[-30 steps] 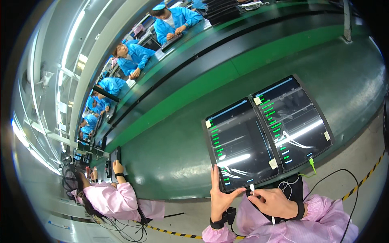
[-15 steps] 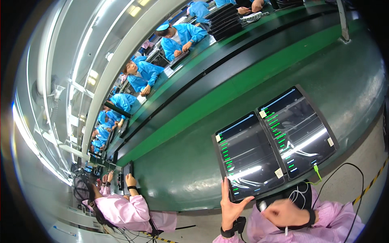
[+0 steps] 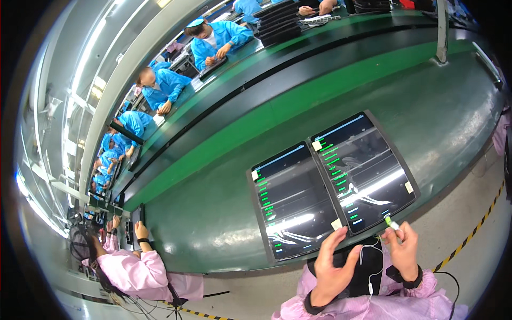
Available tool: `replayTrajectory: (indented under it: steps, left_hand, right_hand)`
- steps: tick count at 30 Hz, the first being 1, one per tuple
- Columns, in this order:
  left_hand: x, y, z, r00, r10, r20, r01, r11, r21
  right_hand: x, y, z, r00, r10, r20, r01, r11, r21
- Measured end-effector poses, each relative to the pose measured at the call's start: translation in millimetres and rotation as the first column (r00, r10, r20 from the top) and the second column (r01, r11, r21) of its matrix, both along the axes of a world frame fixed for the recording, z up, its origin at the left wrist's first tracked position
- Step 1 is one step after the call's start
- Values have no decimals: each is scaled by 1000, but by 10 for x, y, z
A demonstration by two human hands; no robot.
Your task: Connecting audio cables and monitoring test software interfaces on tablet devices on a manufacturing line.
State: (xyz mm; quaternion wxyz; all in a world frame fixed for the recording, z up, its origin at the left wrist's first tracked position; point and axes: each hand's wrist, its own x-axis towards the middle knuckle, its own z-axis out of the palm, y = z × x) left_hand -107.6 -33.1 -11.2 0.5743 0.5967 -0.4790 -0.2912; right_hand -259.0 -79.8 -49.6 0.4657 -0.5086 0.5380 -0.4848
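- Right hand (image 3: 404,250): raised at the near edge of the green workbench (image 3: 224,224), thumb and forefinger pinched on a small green-tipped connector (image 3: 391,223); the remaining fingers are curled loosely below it.
- Green-tipped connector: held just off the near right corner of the right tablet (image 3: 362,170), pointing toward that corner; whether it touches the tablet cannot be told.
- White cable (image 3: 369,266): hangs from the pinched connector down over the dark item in the person's lap, between the two hands.
- Left hand (image 3: 332,265): open, fingers spread, grasping nothing; the fingertips reach up to the near edge of the right tablet, by the seam with the left tablet (image 3: 290,200).
- Two tablets: lie flat and side by side on the bench, edges touching, both screens lit with columns of green lines; small pale stickers sit at their corners.
- Other people: a worker in a pink smock (image 3: 133,269) stands to the left at the same bench; workers in blue smocks (image 3: 165,85) sit along the far side.
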Motion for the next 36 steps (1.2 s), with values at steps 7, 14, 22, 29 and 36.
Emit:
replayTrajectory:
  steps: [7,14,22,29,36]
  left_hand:
    - [-489,-208,-140,984,20,179,-26,999,32]
    - [-637,-388,-291,918,105,384,-109,994,-11]
    - [-621,-412,-213,936,106,335,-124,992,32]
    - [-583,-374,-296,917,136,375,-143,990,-10]
    - [-573,-292,-258,938,177,298,-146,982,-123]
  right_hand:
    - [-248,-73,-19,989,0,148,-6,999,36]
    - [-309,-18,-124,993,25,119,-25,1000,0]
    - [-467,-30,-162,992,129,5,-129,992,13]
    - [-686,46,-115,976,189,-104,-185,981,50]
    - [-1311,-18,-98,938,-317,-142,314,949,-40]
